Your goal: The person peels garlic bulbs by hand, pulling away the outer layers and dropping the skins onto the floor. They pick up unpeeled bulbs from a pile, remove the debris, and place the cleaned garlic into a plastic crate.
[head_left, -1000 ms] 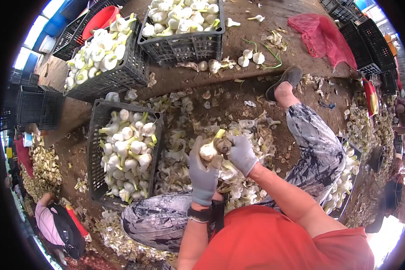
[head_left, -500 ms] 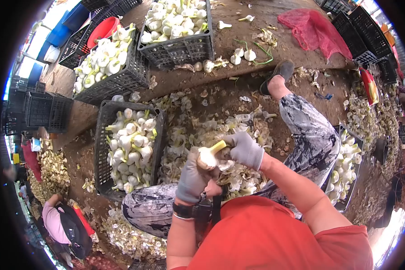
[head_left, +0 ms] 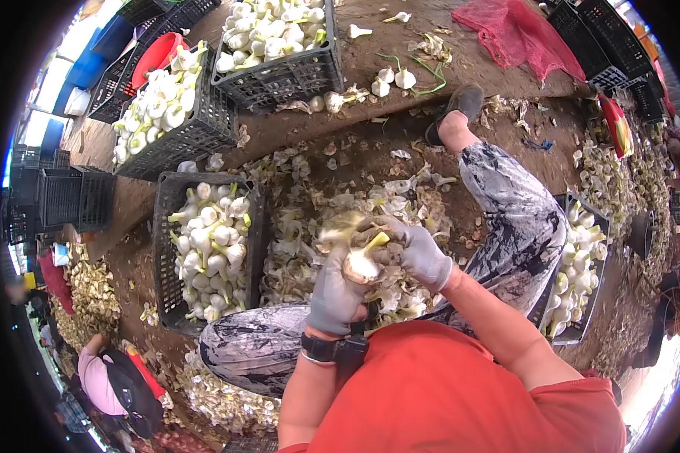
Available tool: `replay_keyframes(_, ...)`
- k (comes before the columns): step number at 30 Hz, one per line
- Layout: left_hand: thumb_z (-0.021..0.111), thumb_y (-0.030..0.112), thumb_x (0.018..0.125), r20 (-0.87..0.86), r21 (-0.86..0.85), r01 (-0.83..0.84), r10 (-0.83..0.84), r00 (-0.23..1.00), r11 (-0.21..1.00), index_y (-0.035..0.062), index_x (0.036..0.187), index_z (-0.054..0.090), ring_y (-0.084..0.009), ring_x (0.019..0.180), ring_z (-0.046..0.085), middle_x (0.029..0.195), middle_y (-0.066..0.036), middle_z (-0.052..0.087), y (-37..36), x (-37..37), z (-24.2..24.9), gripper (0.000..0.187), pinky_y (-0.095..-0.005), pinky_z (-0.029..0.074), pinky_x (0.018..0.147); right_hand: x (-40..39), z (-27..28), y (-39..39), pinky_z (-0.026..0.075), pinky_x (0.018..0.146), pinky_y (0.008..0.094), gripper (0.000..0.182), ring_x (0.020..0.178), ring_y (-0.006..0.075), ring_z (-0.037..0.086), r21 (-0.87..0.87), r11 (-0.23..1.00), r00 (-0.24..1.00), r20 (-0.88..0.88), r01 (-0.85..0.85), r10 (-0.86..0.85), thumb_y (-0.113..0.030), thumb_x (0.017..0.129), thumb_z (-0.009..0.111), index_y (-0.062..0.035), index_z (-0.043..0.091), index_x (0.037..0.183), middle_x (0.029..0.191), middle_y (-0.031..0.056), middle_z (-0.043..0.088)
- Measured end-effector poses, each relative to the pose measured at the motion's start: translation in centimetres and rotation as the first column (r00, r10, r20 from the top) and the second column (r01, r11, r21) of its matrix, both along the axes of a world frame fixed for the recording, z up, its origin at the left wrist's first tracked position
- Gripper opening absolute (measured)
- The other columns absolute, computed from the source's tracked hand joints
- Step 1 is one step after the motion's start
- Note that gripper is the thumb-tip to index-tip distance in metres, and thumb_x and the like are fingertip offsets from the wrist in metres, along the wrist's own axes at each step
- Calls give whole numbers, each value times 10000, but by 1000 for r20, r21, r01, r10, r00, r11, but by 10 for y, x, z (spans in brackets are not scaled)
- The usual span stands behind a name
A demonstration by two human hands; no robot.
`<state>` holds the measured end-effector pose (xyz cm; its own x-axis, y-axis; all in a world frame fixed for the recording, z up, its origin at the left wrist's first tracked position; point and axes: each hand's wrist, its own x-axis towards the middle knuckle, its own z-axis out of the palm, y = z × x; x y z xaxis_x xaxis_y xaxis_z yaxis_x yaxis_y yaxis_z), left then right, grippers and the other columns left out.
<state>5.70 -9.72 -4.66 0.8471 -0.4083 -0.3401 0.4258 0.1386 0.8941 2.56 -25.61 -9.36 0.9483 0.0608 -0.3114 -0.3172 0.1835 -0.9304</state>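
Note:
In a grey glove, my left hand is closed round a garlic bulb whose pale green stem points up and right. My gloved right hand is beside the bulb, its fingers bent near the stem; bits of peel and motion blur hide what they grip, if anything. Loose skins lie on the ground beneath both hands. A black crate of white bulbs stands left of my left hand, and another crate of bulbs is beyond my knee at the right.
Two more crates full of garlic, one at the top and one left of it, stand on the ground. A red mesh bag lies at the upper right. A person in pink is at the lower left.
Both hands have shifted slightly right with the bulb. A blurred piece of skin now shows above my left hand, and my right fingers have come over behind the stem. The view has shifted slightly.

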Motion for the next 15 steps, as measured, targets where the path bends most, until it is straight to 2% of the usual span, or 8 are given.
replay_keyframes(1, 548, 401, 967, 0, 1, 3, -3, 1000, 1000, -1, 1159, 567, -128, 858, 642, 895, -62, 678, 2, 0, -6, 445, -218, 485, 727, -1, -8, 2, 481, 845, 245, 503, 1006, 116, 603, -84, 996, 998, 61, 27, -22, -35, 824, 699, -32, 530, 1298, 1164, 54, 629)
replay_keyframes(2, 591, 334, 952, -21, 5, -111, 111, 994, 994, 2, 1114, 581, -107, 801, 620, 867, -50, 664, 6, 5, -9, 369, -214, 476, 691, 0, 7, 4, 487, 811, 240, 394, 833, 99, 595, 177, 973, 982, -141, 147, -123, -47, 898, 643, 23, 523, 1266, 969, 35, 652)
replay_keyframes(3, 633, 267, 937, -42, 11, -224, 224, 974, 975, 5, 1070, 595, -85, 743, 597, 839, -38, 650, 10, 8, -9, 296, -210, 466, 655, 0, 4, 3, 487, 811, 240, 394, 833, 99, 595, 178, 973, 982, -141, 147, -123, -47, 898, 643, 23, 523, 1266, 969, 35, 652)
replay_keyframes(6, 579, 249, 967, 2, 217, -104, 106, 994, 971, 3, 1004, 624, -79, 732, 548, 866, -22, 630, 37, -11, 7, 253, -218, 441, 661, 6, -27, -13, 527, 735, 293, 201, 789, 152, 638, 339, 713, 785, -359, 614, -505, -74, 932, 591, 64, 573, 1077, 919, 77, 657)
replay_keyframes(9, 528, 238, 992, 37, 274, 12, -23, 999, 962, -26, 1060, 623, -87, 849, 568, 938, -39, 653, 56, -17, 15, 289, -251, 460, 761, 1, -42, -32, 553, 753, 360, 224, 844, 227, 663, 383, 681, 760, -498, 624, -417, -155, 976, 514, 26, 564, 1098, 966, 129, 667)
replay_keyframes(11, 516, 245, 997, 92, 147, -221, 209, 974, 964, -58, 1136, 583, -119, 907, 611, 955, -64, 667, 76, -12, 7, 339, -268, 482, 789, -2, -33, -36, 559, 757, 371, 222, 860, 244, 666, 411, 616, 727, -522, 672, -446, -158, 980, 503, 21, 568, 1095, 979, 138, 667)
replay_keyframes(13, 545, 261, 977, 29, 238, -178, 176, 984, 955, -84, 1195, 537, -200, 964, 635, 988, -137, 667, 81, -9, 3, 408, -313, 493, 829, -2, -29, -32, 565, 761, 383, 222, 875, 261, 669, 439, 557, 702, -542, 705, -462, -161, 984, 492, 15, 572, 1092, 992, 147, 668)
replay_keyframes(15, 609, 340, 935, 358, 773, -98, -303, 883, 627, -61, 1120, 574, -287, 1009, 610, 1047, -193, 632, 71, -4, -11, 443, -391, 479, 877, -2, -35, -21, 577, 752, 397, 252, 896, 269, 670, 431, 594, 724, -526, 679, -446, -175, 988, 491, 43, 568, 1089, 988, 147, 666)
